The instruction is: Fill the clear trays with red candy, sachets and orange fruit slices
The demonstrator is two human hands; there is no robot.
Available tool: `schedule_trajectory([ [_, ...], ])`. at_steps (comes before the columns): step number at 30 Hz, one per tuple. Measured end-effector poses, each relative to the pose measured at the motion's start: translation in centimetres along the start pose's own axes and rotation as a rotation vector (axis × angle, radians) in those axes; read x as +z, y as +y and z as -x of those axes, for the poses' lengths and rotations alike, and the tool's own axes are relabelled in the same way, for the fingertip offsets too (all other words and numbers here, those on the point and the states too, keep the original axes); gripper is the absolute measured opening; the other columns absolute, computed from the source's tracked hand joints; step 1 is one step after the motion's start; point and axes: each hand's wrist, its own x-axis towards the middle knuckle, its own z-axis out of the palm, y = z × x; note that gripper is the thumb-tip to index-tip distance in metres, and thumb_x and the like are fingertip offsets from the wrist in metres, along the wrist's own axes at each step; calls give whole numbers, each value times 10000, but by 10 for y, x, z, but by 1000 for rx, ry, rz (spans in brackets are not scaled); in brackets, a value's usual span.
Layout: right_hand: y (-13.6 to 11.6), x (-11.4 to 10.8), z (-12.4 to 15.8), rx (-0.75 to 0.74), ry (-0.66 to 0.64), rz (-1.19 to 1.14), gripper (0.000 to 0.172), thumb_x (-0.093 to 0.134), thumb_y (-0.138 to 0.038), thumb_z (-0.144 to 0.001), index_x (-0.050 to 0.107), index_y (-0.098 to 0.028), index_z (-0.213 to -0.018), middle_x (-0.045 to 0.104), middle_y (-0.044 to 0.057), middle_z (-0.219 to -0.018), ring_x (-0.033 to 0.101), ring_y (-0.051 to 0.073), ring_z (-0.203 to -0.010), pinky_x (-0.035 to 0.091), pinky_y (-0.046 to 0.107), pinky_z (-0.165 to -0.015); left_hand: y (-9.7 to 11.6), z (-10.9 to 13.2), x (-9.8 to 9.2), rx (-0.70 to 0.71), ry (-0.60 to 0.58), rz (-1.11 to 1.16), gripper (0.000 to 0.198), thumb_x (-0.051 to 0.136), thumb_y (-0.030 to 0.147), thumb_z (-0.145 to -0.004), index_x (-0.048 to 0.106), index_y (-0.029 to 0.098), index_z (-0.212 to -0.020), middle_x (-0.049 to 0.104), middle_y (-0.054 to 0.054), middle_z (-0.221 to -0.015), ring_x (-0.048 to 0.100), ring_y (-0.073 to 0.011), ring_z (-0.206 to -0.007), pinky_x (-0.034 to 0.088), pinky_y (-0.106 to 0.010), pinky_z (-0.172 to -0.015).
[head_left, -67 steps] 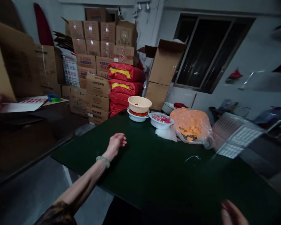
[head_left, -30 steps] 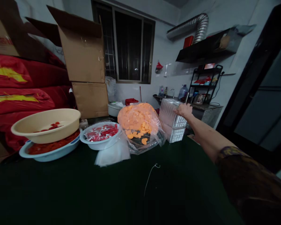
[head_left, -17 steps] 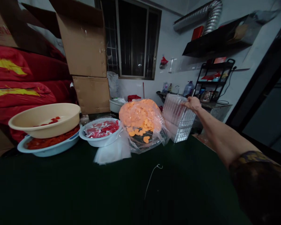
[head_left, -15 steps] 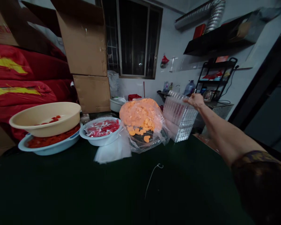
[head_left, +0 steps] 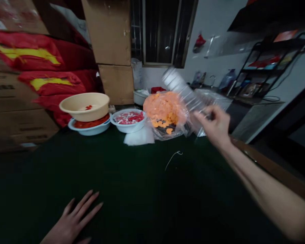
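Across the near part of the green table [head_left: 132,189], a hand could pass between the left hand [head_left: 69,222] and the thin white string [head_left: 173,158]. Beyond, the stacked basins [head_left: 85,116], white bowl [head_left: 129,129] and bag of orange pieces [head_left: 164,105] bar the way; the blurred clear container [head_left: 184,89] in the right hand [head_left: 216,127] seems to block the bag's right side.

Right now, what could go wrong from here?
The right grip holds the ribbed clear plastic piece near its lower end, tilted; it might slip.
That piece overlaps the orange-filled bag in view and might snag it; depth is unclear.
The cream bowl sits on a light blue basin; a bump might tip it.
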Motion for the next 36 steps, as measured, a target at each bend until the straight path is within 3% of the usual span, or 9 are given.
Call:
schedule_trajectory([
  [2,-54,6,67,-116,-238,-8,260,599,-355,-756,431,-191,-646,490,16,-702,447,141,-626,366,271,-595,7,-2,-14,-18,-103,167,551,448,365,-807,293,374,-1336,269,-58,-1434,225,-307,-1306,175,-556,-1006],
  [4,-99,15,132,-200,-459,44,258,554,-334,-800,440,-188,-620,525,40,-722,476,175,-711,357,307,-656,16,-6,-25,-143,-52,394,472,450,373,-816,397,375,-1285,354,-45,-1398,262,-295,-1292,125,-548,-1024],
  [8,-160,29,232,-247,-824,136,152,580,-293,-791,534,-166,-721,550,52,-777,474,196,-761,337,324,-670,34,-9,-32,-661,500,1011,475,411,400,-839,395,267,-1294,456,-92,-1286,475,-224,-1125,378,-352,-915],
  [10,-181,31,256,-238,-926,147,192,599,-337,-785,554,-154,-750,551,61,-800,471,201,-775,341,324,-675,43,-5,-32,-833,627,1238,477,512,386,-790,444,237,-1238,498,-90,-1191,546,-195,-989,444,-279,-772],
  [14,-213,32,256,-276,-1023,223,374,516,-498,-810,599,-136,-760,569,108,-804,468,260,-827,336,372,-712,59,5,-31,-942,688,1534,496,650,235,-685,461,189,-1142,517,-58,-1036,584,-126,-798,451,-214,-645],
  [21,-241,54,241,-320,-1150,269,284,453,-321,-858,635,-115,-783,630,112,-734,518,272,-838,330,374,-761,91,15,-32,-990,613,1823,494,657,193,-680,388,134,-1090,545,-49,-809,599,-137,-636,463,-247,-529],
  [25,-265,53,234,-153,-1075,156,338,389,-369,-876,598,-166,-706,622,82,-722,537,232,-802,351,318,-691,96,15,-39,-821,601,1988,413,692,342,-661,511,121,-958,585,-45,-747,584,-123,-603,467,-236,-537],
  [29,-291,50,236,41,-1039,-59,350,415,-387,-852,495,-187,-578,560,30,-642,517,161,-681,341,240,-593,91,14,-47,-626,597,2141,436,622,498,-681,571,132,-913,637,-75,-818,618,-175,-764,502,-278,-680],
  [36,-285,70,241,283,-1087,-571,346,420,-365,-813,316,-186,-535,368,-28,-515,347,96,-484,245,211,-442,72,24,-44,-558,636,2214,397,744,310,-585,578,138,-903,656,-59,-801,634,-188,-741,515,-301,-710],
])
